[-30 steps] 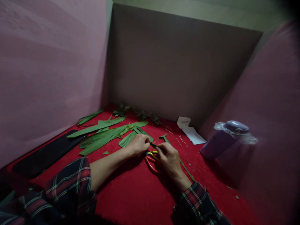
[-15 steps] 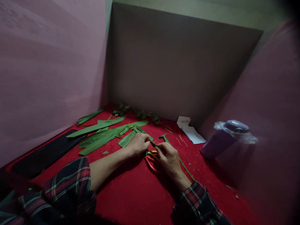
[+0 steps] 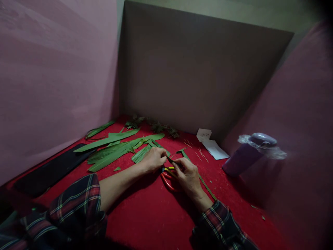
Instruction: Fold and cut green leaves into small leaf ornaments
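Note:
Between my two hands stretches a narrow dark green leaf strip (image 3: 170, 160). My left hand (image 3: 155, 159) is closed, pinching one end of it between thumb and fingers. The other end is pinched in my right hand (image 3: 186, 172). Just below the strip, partly behind my right hand, a pair of scissors (image 3: 170, 186) with red and yellow handles lies on the red cloth (image 3: 145, 211). Cut green leaf pieces (image 3: 142, 154) lie just beyond my left hand. A thin green strip (image 3: 206, 187) runs along the cloth to the right of my right hand.
Long green leaves (image 3: 117, 156) spread at the left, near a dark flat object (image 3: 52, 170). Small leafy sprigs (image 3: 157, 127) lie at the back. Thin sticks (image 3: 201, 154) and white papers (image 3: 215, 150) are right of centre. A purple bottle (image 3: 241, 159) with clear plastic stands by the right wall.
Almost nothing differs. Both hands stay in the same place with the leaf strip between them, and the view has shifted very slightly.

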`<act>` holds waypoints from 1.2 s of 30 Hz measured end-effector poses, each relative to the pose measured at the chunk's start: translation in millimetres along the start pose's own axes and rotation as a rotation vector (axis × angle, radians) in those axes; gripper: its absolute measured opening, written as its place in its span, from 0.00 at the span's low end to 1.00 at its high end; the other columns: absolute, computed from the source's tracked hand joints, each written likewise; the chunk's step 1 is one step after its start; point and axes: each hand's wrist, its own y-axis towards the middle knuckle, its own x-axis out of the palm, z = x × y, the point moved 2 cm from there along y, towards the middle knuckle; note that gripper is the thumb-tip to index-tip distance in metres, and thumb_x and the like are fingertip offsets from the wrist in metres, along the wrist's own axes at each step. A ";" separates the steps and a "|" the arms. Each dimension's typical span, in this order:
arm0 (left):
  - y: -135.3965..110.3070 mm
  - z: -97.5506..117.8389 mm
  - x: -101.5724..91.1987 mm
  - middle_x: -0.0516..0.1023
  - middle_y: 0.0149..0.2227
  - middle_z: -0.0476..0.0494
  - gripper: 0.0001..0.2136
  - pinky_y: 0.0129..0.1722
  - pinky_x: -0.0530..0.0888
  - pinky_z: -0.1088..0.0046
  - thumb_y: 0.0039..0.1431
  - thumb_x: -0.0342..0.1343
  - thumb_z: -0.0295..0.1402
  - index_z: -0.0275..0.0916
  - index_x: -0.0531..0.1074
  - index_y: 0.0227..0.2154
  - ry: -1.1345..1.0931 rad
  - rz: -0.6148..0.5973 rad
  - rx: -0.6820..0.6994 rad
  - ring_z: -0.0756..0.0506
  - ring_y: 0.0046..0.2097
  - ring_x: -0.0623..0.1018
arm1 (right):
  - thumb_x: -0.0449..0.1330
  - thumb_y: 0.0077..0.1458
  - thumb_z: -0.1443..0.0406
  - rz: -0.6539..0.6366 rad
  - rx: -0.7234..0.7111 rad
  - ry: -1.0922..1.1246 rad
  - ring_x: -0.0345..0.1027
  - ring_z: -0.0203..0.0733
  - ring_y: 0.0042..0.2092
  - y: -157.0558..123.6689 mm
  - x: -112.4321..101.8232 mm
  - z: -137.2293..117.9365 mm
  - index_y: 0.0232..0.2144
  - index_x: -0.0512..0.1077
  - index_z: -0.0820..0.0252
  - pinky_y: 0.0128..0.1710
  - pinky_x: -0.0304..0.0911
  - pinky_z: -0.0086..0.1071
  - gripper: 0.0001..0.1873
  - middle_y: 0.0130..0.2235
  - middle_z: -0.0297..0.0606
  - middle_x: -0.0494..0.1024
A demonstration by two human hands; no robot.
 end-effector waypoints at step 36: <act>-0.9 1.7 -0.1 0.74 0.25 0.48 0.09 0.27 0.61 0.78 0.47 0.47 0.28 0.37 0.73 0.25 0.008 -0.060 -0.053 0.51 0.28 0.70 | 0.53 0.54 0.65 -0.025 0.010 -0.003 0.66 0.39 0.30 -0.4 -1.6 -4.4 0.28 0.70 0.58 0.30 0.58 0.30 0.07 0.29 0.37 0.74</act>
